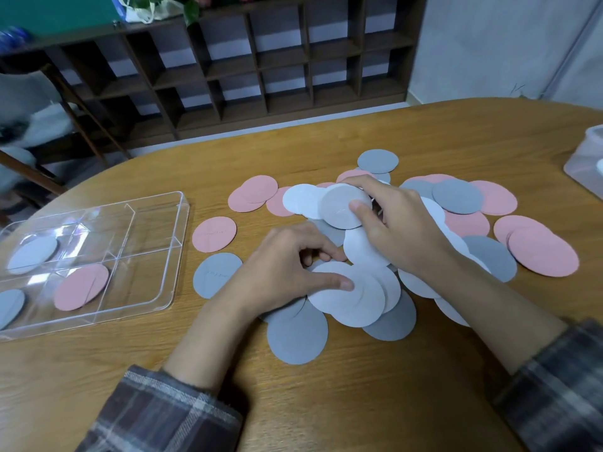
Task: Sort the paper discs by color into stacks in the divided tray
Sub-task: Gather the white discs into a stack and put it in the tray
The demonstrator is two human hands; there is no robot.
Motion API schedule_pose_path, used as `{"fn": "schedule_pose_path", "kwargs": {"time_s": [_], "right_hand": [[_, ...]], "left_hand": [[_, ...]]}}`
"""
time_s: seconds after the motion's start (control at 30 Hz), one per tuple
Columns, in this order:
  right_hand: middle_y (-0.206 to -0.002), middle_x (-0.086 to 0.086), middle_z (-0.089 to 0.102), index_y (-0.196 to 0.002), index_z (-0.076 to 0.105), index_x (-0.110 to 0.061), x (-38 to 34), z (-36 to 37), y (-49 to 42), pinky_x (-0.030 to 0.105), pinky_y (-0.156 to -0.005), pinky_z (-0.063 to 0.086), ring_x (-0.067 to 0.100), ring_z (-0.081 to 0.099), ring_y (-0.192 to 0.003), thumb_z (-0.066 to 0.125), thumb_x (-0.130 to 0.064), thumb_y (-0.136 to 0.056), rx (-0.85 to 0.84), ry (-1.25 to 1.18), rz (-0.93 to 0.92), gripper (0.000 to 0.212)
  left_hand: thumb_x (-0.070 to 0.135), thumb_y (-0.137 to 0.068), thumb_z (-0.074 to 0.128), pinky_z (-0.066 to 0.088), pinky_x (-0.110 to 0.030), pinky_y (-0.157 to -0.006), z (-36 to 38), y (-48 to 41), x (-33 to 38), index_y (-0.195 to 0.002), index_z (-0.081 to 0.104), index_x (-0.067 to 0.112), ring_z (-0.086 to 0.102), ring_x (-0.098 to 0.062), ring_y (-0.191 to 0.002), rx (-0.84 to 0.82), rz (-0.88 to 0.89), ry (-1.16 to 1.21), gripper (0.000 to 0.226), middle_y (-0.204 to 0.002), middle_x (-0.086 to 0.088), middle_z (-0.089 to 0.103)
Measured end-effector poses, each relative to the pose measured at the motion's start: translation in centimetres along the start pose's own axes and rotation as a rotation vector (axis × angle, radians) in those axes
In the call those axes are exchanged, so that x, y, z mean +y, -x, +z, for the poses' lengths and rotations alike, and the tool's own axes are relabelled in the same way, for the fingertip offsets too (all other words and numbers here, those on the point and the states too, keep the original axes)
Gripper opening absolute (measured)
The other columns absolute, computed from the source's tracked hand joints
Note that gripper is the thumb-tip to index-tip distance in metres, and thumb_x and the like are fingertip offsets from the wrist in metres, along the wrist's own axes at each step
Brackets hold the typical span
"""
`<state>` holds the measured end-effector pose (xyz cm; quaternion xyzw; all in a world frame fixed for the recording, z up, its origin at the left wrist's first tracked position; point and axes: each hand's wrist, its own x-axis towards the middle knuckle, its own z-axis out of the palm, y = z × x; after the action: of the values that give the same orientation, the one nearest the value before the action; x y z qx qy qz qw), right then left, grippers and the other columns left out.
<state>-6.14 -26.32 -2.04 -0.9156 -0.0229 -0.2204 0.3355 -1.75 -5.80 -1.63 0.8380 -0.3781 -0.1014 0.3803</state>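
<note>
Pink, grey and white paper discs lie scattered in a pile point(456, 195) across the middle of the wooden table. My right hand point(398, 223) pinches a white disc point(339, 205) lifted at the pile's far side. My left hand point(287, 272) holds a small stack of white discs point(352, 298) with the thumb pressed on top. At the left stands the clear divided tray point(156, 256). It holds a white disc point(32, 254), a pink disc point(81, 287) and a grey disc point(9, 308), each in its own compartment.
A single pink disc point(213, 234) and a grey disc point(212, 274) lie between the tray and my left hand. A clear plastic box point(587, 158) sits at the table's right edge. Behind the table are a dark wooden shelf point(261, 66) and a chair point(49, 125).
</note>
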Motion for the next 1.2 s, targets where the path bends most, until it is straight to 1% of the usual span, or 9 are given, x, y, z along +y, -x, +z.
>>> {"fn": "schedule_pose_path", "kwargs": {"time_s": [0.2,0.3,0.5,0.63,0.73,0.83,1.0,1.1,1.2], "right_hand": [[-0.080,-0.026,0.056,-0.126,0.066,-0.023,-0.5,-0.1,0.1,0.007,-0.064,0.037,0.000,0.055,-0.074,0.054,-0.008,-0.100,-0.004,-0.007,-0.008,0.032],[-0.080,-0.018,0.060,-0.129,0.066,-0.026,-0.6,0.0,0.1,0.009,-0.061,0.037,0.012,0.055,-0.074,0.053,-0.009,-0.101,-0.022,-0.021,0.003,0.034],[-0.071,-0.040,0.056,-0.134,0.066,-0.024,-0.8,-0.2,0.2,0.009,-0.059,0.037,-0.006,0.056,-0.072,0.046,-0.008,-0.105,-0.080,-0.088,0.023,0.038],[-0.080,-0.019,0.063,-0.132,0.066,-0.025,-0.9,0.0,0.2,0.016,-0.058,0.035,0.012,0.055,-0.071,0.043,-0.009,-0.107,-0.094,-0.108,0.020,0.037],[-0.088,-0.016,0.067,-0.132,0.065,-0.025,-1.1,0.0,0.3,0.018,-0.061,0.038,0.011,0.058,-0.077,0.042,-0.011,-0.107,-0.106,-0.118,0.018,0.038],[-0.095,-0.003,0.071,-0.137,0.062,-0.025,-1.2,0.2,0.4,0.025,-0.068,0.045,0.013,0.059,-0.081,0.045,-0.017,-0.106,-0.120,-0.118,0.009,0.036],[-0.110,-0.005,0.069,-0.138,0.058,-0.022,-1.1,0.6,0.4,0.026,-0.078,0.046,0.011,0.058,-0.088,0.055,-0.017,-0.103,-0.141,-0.009,-0.082,0.035],[-0.091,-0.007,0.065,-0.132,0.060,-0.020,-0.8,0.5,0.3,0.014,-0.070,0.041,0.002,0.052,-0.080,0.055,-0.015,-0.102,-0.103,0.034,-0.066,0.031],[-0.077,-0.025,0.052,-0.125,0.063,-0.020,-0.4,0.1,0.2,0.008,-0.066,0.037,-0.009,0.052,-0.075,0.057,-0.011,-0.099,-0.037,-0.012,0.008,0.028]], "left_hand": [[0.033,-0.073,0.094,0.038,-0.022,-0.061,-0.1,-0.2,-0.5,-0.082,0.077,0.030,0.045,-0.007,-0.062,0.047,-0.026,0.053,0.020,-0.084,0.010,0.066],[0.029,-0.078,0.091,0.040,-0.029,-0.061,-0.4,-0.3,-0.8,-0.083,0.074,0.025,0.045,-0.011,-0.061,0.091,-0.050,0.147,0.018,-0.072,0.016,0.064],[0.019,-0.086,0.085,0.049,-0.035,-0.067,-0.8,-0.9,-1.4,-0.088,0.069,0.010,0.055,-0.019,-0.068,0.309,-0.108,0.419,0.019,-0.077,-0.006,0.065],[0.021,-0.089,0.083,0.057,-0.038,-0.066,-0.3,-1.1,-1.4,-0.085,0.065,0.012,0.065,-0.028,-0.065,0.430,-0.165,0.406,0.020,-0.072,-0.008,0.067],[0.029,-0.090,0.082,0.061,-0.050,-0.075,0.4,-1.1,-1.4,-0.088,0.065,0.016,0.071,-0.034,-0.073,0.479,-0.174,0.349,0.021,-0.077,-0.009,0.071],[0.032,-0.091,0.079,0.060,-0.042,-0.073,0.9,-1.0,-1.1,-0.094,0.062,0.018,0.071,-0.025,-0.073,0.520,-0.177,0.252,0.023,-0.075,-0.001,0.070],[0.036,-0.091,0.079,0.047,-0.021,-0.059,1.0,-0.7,-0.4,-0.089,0.060,0.017,0.059,-0.010,-0.061,0.551,-0.149,0.106,0.027,-0.070,0.003,0.067],[0.039,-0.087,0.082,0.045,-0.025,-0.058,0.8,-0.5,0.1,-0.081,0.058,0.018,0.052,-0.011,-0.061,0.546,-0.084,0.023,0.033,-0.071,0.004,0.060],[0.040,-0.079,0.089,0.043,-0.022,-0.060,0.8,-0.1,1.0,-0.076,0.066,0.019,0.053,-0.012,-0.064,0.288,-0.002,0.054,0.031,-0.073,0.004,0.062]]}}
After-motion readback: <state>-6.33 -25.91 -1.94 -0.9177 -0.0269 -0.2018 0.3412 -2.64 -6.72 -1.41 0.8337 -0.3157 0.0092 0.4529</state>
